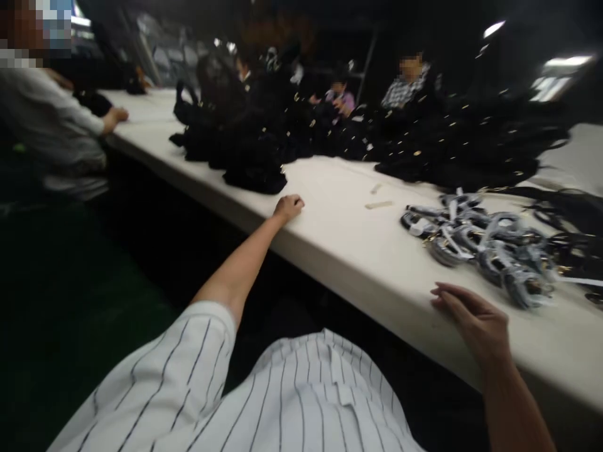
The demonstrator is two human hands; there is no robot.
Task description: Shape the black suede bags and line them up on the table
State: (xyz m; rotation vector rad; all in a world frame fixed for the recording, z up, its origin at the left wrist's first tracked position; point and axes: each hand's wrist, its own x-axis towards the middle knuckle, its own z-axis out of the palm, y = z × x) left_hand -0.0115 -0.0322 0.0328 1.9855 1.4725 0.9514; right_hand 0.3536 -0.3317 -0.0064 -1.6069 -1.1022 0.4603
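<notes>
1. Tabletop (339, 238): upper left to lower right.
2. Heap (245, 144): on it, upper middle to upper right.
3. Left grip (288, 208): mid-frame, near edge, before the heap.
4. Coils (499, 242): right, on the tabletop, before the heap.
5. Right grip (475, 320): lower right, before the coils.
6. Strips (378, 204): left of the coils.

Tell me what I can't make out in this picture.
All in the head view:
Anything inside the left hand: hidden by its own curl.
Number of grey-and-black loops: they overlap.
Single pieces in the black pile: lost in darkness and blur.
Right end of the table: past the frame's right edge.
</notes>
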